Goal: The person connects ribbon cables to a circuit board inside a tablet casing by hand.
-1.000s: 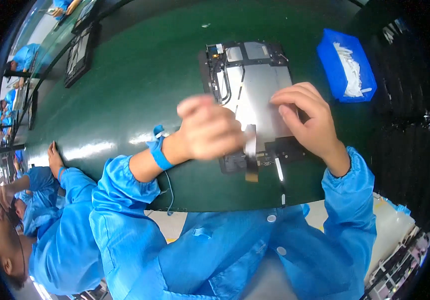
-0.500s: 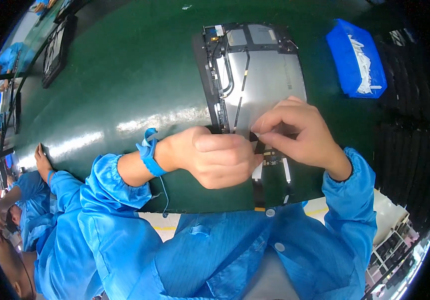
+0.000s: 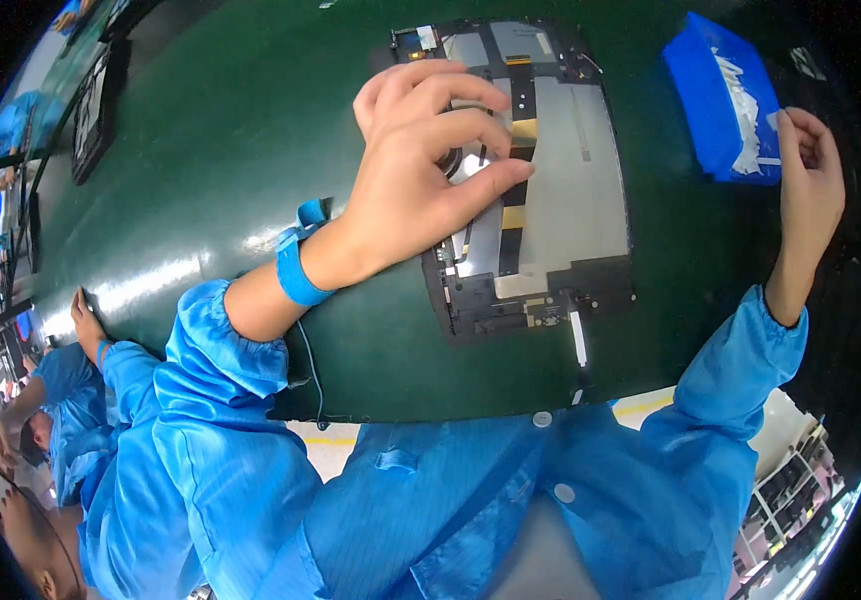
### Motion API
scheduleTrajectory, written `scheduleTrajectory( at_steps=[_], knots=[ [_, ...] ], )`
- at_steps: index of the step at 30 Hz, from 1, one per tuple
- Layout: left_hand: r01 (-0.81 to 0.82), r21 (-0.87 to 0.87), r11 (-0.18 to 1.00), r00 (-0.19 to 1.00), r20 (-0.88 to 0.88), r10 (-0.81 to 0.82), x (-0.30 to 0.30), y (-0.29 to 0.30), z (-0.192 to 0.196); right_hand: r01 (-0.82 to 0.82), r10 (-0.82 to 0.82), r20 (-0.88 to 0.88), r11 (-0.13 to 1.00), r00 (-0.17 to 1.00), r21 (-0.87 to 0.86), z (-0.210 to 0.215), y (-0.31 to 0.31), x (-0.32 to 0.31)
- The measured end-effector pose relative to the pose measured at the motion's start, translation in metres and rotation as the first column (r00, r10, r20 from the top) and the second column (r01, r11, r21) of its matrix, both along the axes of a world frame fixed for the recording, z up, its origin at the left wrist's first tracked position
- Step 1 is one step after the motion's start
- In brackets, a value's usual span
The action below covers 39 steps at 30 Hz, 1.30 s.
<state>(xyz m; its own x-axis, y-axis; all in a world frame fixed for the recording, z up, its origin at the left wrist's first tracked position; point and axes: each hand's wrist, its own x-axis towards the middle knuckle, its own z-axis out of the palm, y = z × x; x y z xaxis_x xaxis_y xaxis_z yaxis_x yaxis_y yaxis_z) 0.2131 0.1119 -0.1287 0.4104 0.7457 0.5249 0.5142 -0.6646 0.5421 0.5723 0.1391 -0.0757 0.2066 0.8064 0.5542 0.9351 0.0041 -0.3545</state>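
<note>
A tablet-like device lies opened on the green mat, its silvery inner panel framed in black. Along its middle runs a flat black ribbon cable with gold-coloured bands. My left hand is over the device's left side, fingers curved and apart, its thumb tip at the cable; whether it presses there I cannot tell. At the right, my right hand is beside a blue bin of white strips. Its fingers pinch a small white piece. A white strip sticks out from the device's near edge.
A blue wrist strap with a cord is on my left wrist. Another dark device stands at the far left. A co-worker's hand rests on the table's left edge. Black ridged material lies along the right side.
The ribbon cable hung past the device's near edge and now lies back across the panel. My left hand has moved up over the device; my right hand has gone to the blue bin.
</note>
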Motion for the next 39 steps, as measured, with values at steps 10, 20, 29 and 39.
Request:
scheduleTrajectory(
  at_steps=[10,20,29,39],
  knots=[
    [-0.068,-0.033,0.997,0.993,-0.103,0.064,0.001,0.000,-0.004,-0.753,0.839,0.147,0.536,0.523,-0.382,0.019,-0.044,-0.094],
    [-0.072,-0.113,0.991,0.995,-0.084,0.063,0.000,0.001,-0.004,-0.885,0.929,-0.332,-0.010,0.163,-0.465,-0.013,-0.063,-0.125],
    [-0.199,-0.017,0.980,0.979,0.046,0.199,0.013,-0.002,-0.007,-0.806,0.910,-0.096,0.303,0.403,-0.509,-0.020,-0.041,-0.122],
    [0.152,0.536,0.831,0.986,-0.019,-0.167,0.008,-0.041,0.010,-0.941,0.932,-0.310,0.080,0.187,-0.329,-0.018,-0.071,-0.109]
  ],
)
